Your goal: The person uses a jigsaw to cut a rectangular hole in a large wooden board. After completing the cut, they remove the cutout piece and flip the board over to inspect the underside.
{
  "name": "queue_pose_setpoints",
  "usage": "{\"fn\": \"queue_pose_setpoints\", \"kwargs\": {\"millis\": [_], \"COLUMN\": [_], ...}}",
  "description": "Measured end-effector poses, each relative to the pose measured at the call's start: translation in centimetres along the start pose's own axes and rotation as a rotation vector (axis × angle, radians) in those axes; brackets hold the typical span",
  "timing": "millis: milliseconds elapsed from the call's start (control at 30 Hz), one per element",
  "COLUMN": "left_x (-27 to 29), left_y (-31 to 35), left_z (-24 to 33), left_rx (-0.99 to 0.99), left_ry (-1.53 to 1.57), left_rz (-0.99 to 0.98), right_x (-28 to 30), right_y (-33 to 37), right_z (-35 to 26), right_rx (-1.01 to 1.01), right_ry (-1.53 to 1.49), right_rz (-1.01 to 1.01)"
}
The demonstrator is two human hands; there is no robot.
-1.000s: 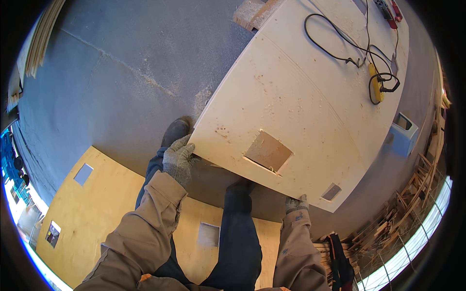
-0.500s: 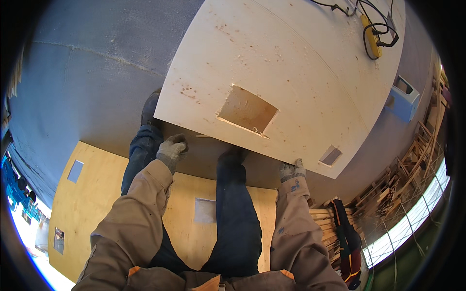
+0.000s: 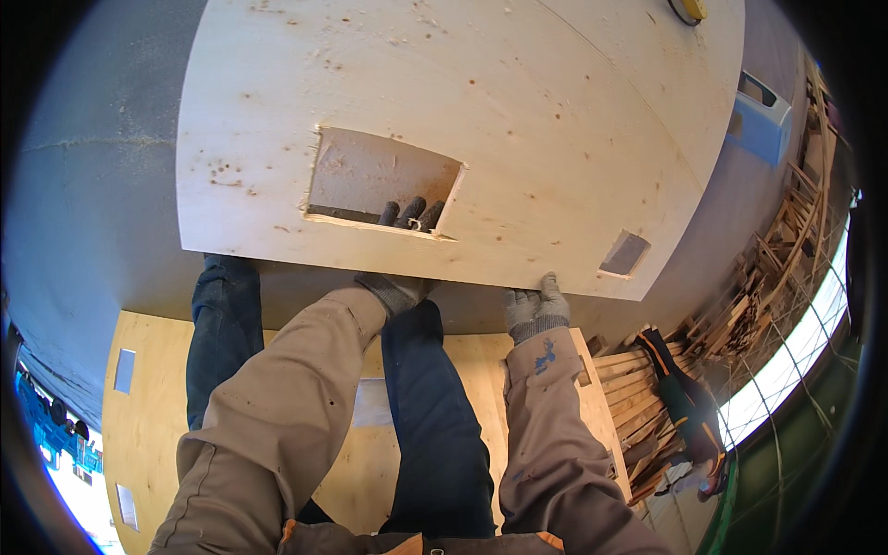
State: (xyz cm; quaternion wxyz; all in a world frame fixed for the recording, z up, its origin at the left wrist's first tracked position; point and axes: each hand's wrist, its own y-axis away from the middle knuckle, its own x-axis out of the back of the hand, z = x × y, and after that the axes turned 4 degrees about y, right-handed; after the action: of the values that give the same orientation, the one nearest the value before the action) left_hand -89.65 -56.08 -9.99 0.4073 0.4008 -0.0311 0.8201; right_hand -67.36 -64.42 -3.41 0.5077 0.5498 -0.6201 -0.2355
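Note:
A large pale plywood panel (image 3: pixel 518 139) with brown specks slants across the upper middle. It has a big rectangular cutout (image 3: pixel 384 171) with splintered edges and a smaller one near its right corner. My left hand (image 3: pixel 409 215), in a grey work glove, reaches beneath the near edge. Its fingers show through the big cutout, stretched and slightly apart, while the palm is hidden under the panel. Farther right, my gloved right hand (image 3: pixel 538 307) grips the same near edge, thumb on top and the other fingers partly hidden below.
Another yellowish plywood sheet (image 3: pixel 157 407) with cutouts lies under my legs. Wood strips (image 3: pixel 786 250) are piled along the right side, near a light-blue plastic stool-like object (image 3: pixel 763 120). A dark garment (image 3: pixel 684 407) lies at lower right. A yellow power strip (image 3: pixel 692 9) shows at the top.
My left hand has gone from loosely curled in front of the panel to underneath it. My right hand stays at the near edge. The panel appears farther left and closer in view.

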Motion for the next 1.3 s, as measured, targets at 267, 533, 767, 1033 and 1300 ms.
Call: {"fn": "queue_pose_setpoints", "kwargs": {"millis": [267,533,767,1033,1300], "left_x": [-5.6,-8.6,-10.5,-12.8,-15.2], "left_y": [-4.1,-6.1,-7.5,-8.9,-9.7], "left_z": [0.4,0.9,1.5,2.2,3.2], "left_rx": [-0.054,-0.09,-0.115,-0.151,-0.18], "left_ry": [-0.055,-0.071,-0.077,-0.088,-0.11], "left_rz": [-0.097,-0.171,-0.226,-0.293,-0.358], "right_x": [0.3,0.1,-0.2,0.7,1.2], "right_y": [0.4,0.9,1.1,0.5,0.3], "right_z": [0.1,0.3,0.4,0.2,0.4], "right_rx": [-0.005,0.01,0.02,-0.015,-0.046], "right_ry": [-0.04,-0.01,-0.028,-0.03,-0.04], "right_rz": [-0.06,-0.071,-0.079,-0.127,-0.17]}}
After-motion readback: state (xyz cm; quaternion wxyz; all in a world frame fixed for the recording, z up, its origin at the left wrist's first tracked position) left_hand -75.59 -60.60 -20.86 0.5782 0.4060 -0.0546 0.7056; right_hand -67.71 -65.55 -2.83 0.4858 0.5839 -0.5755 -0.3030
